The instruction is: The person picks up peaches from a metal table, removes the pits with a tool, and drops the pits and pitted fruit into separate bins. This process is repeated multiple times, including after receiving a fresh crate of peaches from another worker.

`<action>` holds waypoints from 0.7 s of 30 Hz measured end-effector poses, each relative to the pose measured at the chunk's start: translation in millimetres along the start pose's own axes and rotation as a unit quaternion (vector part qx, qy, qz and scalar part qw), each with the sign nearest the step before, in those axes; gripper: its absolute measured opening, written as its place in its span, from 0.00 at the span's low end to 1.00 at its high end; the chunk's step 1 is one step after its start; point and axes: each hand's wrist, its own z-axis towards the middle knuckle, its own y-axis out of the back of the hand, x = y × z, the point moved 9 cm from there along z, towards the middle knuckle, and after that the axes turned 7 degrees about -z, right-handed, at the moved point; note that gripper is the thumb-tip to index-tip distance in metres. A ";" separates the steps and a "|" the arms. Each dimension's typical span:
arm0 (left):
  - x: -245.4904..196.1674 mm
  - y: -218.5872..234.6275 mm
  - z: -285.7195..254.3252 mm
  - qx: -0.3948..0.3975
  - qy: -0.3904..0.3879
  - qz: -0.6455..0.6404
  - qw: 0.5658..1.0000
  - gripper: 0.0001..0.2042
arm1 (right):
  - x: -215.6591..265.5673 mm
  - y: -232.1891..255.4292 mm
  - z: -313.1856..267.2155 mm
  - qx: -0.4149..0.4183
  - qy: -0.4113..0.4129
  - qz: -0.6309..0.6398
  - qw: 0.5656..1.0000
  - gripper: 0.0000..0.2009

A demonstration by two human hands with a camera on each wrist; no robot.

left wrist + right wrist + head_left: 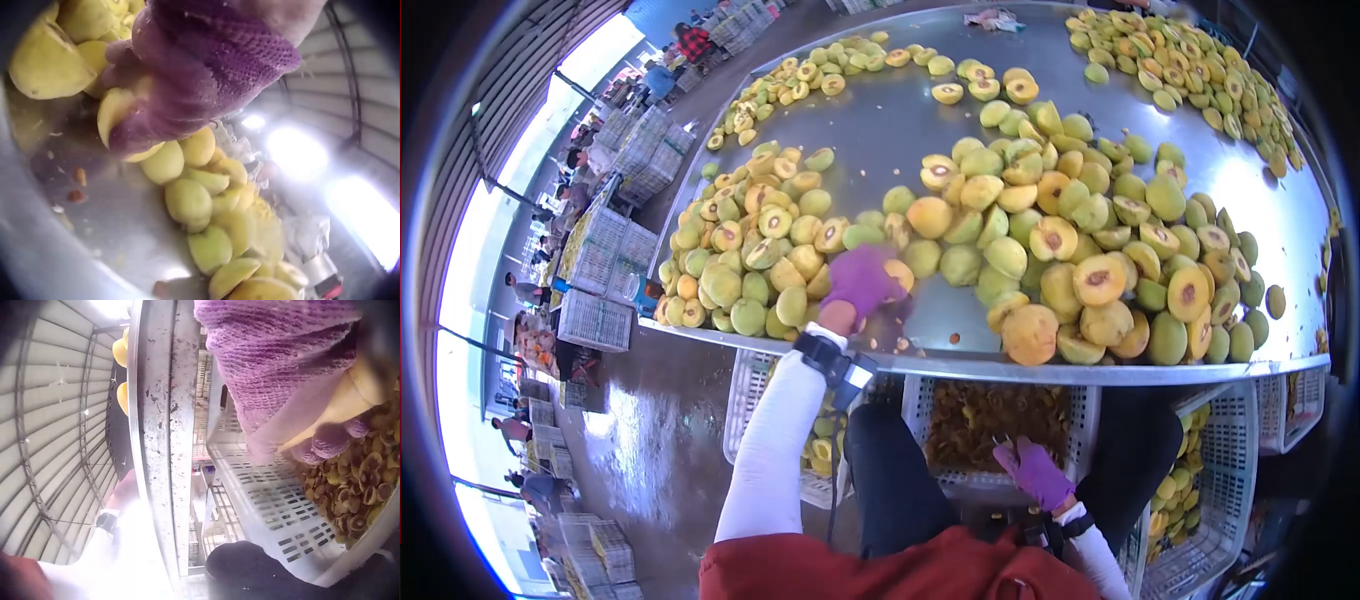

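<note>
My left hand (860, 283) curls its grip around a yellow fruit half (115, 109) on the steel counter (880, 130), fruit piled on both sides. My right hand (1033, 472) pinches a pale piece (350, 394) just above the white crate (262, 487) of pits (350, 494).

Left hand (187, 75) in a purple knit glove, filling the upper part of the frame, fingers (134, 134) curled round a yellow peach half (115, 112) just above the wet metal table (106, 219). Beneath and to the right of the hand, a heap of yellow-green peach halves (206, 206) trailing toward the lower edge, more fruit (56, 50) packed in at the upper left (one large piece touching the frame edge). Small reddish-brown scraps (78, 184) scattered on the bare metal at left, bright blurred lights (300, 153) beyond on the right.
</note>
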 end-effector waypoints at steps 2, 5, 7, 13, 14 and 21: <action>10.4 1.7 -25.9 -0.084 0.010 -0.181 0.980 0.20 | 22.6 9.7 -8.9 -0.061 0.097 -0.087 0.990 0.17; 9.9 12.6 -91.2 -0.136 0.103 -0.651 0.739 0.15 | 52.1 12.4 -9.6 0.011 0.083 0.053 0.995 0.15; 15.2 4.8 -123.9 -0.226 0.054 -0.590 0.774 0.14 | 65.8 8.7 -7.6 0.025 0.097 -0.014 0.995 0.14; -44.9 -24.8 -174.7 -0.135 -0.076 -0.904 0.400 0.19 | 138.1 20.5 -24.8 0.017 0.107 0.040 0.993 0.12; -49.9 -30.4 -180.1 -0.130 -0.073 -0.906 0.395 0.19 | 150.3 25.8 -30.4 0.014 0.100 0.038 0.994 0.12; -81.9 -67.4 -212.0 -0.180 -0.007 -0.859 0.480 0.20 | 197.6 32.1 -60.8 -0.152 0.234 -0.150 0.948 0.14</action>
